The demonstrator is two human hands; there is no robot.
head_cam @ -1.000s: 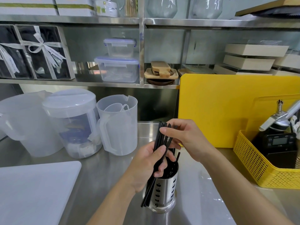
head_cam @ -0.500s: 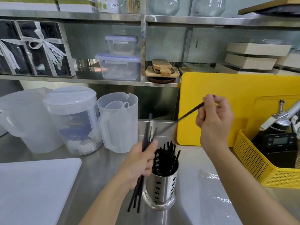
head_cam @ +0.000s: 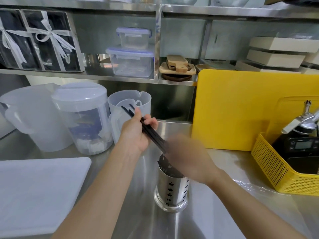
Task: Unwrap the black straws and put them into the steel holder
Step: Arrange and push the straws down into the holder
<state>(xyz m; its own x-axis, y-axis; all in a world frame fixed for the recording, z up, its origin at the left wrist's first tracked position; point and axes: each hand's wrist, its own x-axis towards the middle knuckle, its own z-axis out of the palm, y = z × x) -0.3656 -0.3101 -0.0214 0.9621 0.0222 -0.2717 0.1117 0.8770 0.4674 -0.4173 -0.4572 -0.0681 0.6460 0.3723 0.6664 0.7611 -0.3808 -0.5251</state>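
The perforated steel holder (head_cam: 174, 192) stands on the steel counter in front of me. My left hand (head_cam: 136, 131) is raised behind it and grips a small bunch of black straws (head_cam: 150, 133) that slant down to the right toward the holder's rim. My right hand (head_cam: 188, 157) is blurred with motion, sits right over the holder's mouth and hides most of the opening and the straws' lower ends. Whether it holds a straw cannot be made out.
Translucent plastic jugs (head_cam: 81, 118) stand at the back left, a white cutting board (head_cam: 34, 192) lies at the front left. A yellow board (head_cam: 241, 109) leans at the back right beside a yellow basket (head_cam: 276, 171) with a scale. Shelves run above.
My right hand has dropped from up high by the yellow board down onto the holder's mouth. My left hand has risen and tilted its straws so their lower ends point at the holder.
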